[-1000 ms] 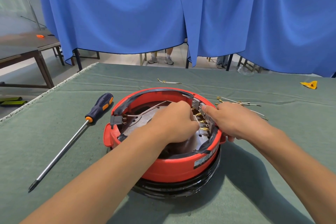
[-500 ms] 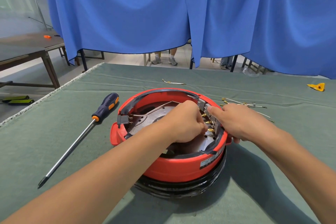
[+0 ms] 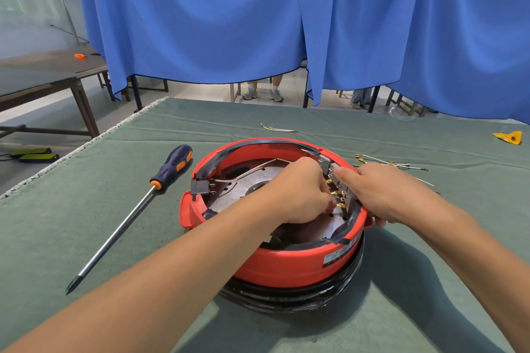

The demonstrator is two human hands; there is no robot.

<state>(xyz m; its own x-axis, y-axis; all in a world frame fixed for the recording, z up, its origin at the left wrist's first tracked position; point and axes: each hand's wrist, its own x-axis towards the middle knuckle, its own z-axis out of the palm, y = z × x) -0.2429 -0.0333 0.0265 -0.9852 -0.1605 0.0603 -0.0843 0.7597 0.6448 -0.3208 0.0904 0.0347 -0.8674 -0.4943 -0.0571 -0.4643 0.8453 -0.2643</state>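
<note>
I'm reaching both bare forearms forward from the bench's near edge, and they are converging toward its middle. My left hand [image 3: 298,192] is arching knuckles-up, fingers curling downward, tips hidden. My right hand [image 3: 384,195] is lying palm-down, thumb stretching forward, fingers hooking over the red housing [image 3: 286,264] rim.

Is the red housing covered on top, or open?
Open: no cover sits on the red housing; its metal plate and brass terminals show inside, where the left hand and right hand work.

The green-clothed surface [image 3: 286,117] carries a red housing [image 3: 286,264], a screwdriver [image 3: 172,165] left of it, loose wires [image 3: 385,163] and a yellow scrap [image 3: 509,137] beyond.
</note>
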